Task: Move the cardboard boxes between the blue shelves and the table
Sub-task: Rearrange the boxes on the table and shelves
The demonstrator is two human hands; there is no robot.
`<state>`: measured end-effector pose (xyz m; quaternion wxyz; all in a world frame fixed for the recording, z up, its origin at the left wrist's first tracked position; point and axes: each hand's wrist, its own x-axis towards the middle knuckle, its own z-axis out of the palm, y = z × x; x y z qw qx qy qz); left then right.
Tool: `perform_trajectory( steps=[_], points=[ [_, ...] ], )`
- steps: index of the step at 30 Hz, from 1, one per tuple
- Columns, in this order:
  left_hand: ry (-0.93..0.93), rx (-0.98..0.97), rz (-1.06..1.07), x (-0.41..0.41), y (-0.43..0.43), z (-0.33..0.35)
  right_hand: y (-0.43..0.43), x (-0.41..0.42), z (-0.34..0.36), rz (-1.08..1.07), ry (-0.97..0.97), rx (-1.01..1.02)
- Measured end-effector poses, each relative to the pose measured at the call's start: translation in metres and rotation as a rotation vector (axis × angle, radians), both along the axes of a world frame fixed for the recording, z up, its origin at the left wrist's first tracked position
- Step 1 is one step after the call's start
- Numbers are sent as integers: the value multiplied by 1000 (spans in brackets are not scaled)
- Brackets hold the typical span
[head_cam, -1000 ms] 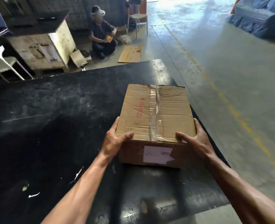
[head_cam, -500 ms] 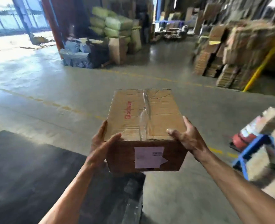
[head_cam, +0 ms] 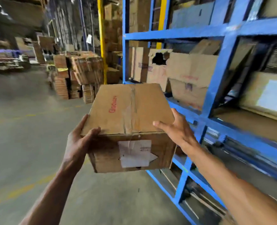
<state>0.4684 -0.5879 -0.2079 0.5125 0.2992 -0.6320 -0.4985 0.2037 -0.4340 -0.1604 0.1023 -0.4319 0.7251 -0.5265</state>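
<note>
A taped cardboard box (head_cam: 134, 111) with red lettering on top and a white label on its near face hangs in the air between my hands. My left hand (head_cam: 79, 142) grips its near left corner, thumb on top and fingers along the side. My right hand (head_cam: 176, 130) holds the right edge, thumb lying on the top face. The blue shelves (head_cam: 172, 32) stand just right of and behind the box. The table is out of view.
Several cardboard boxes (head_cam: 189, 70) fill the shelf level behind the held box, and a labelled one (head_cam: 268, 93) sits farther right. Stacks of flattened cardboard (head_cam: 82, 70) and a yellow post (head_cam: 101, 38) stand at the back. Concrete floor (head_cam: 28, 127) spreads to the left.
The box was lifted off the black table and carried as I turned right. The table has left the view, and the blue shelves now fill the right side.
</note>
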Motion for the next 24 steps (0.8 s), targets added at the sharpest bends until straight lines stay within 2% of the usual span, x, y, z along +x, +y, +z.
perform_trajectory(
  steps=[7,13,20,24],
  points=[
    [55,-46,-289,-115,54,35,130,-51,35,-286,29,-50],
    [72,-8,-552,-214,107,41,224,-85,42,-530,66,-86],
    [36,69,-725,-301,133,38,268,-126,35,-704,52,-97],
    [-8,41,-735,-332,129,39,267,-145,28,-736,46,-87]
  ],
)
